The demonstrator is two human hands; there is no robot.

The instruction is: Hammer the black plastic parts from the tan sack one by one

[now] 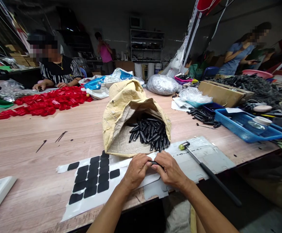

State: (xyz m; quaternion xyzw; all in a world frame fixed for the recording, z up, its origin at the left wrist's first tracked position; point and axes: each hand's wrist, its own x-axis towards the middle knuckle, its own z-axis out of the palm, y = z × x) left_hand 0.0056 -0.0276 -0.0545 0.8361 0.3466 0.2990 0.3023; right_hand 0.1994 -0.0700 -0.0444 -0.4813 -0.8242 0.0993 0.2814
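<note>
Both hands meet at the table's front edge around a thin black rod-like piece (153, 162), whose exact kind I cannot make out. My left hand (137, 169) pinches its left end, and my right hand (168, 168) is closed on its right end. Just beyond the fingers a tan woven sack (116, 136) lies with its mouth facing me, spilling several black pen-shaped plastic parts (147, 131). Beneath and left of my hands lies a white sheet (116, 186) bearing black rounded-square stickers (92, 179). To the right, a mallet (199, 160) with a yellow-tipped head rests on grey sheeting (209, 149).
Red pieces (48, 102) are heaped at the left, where a co-worker (58, 69) sits. A blue basket (245, 129), a cardboard box (224, 94) and black parts (202, 116) crowd the right. A white box (0, 197) sits at the near left. Other people stand farther back.
</note>
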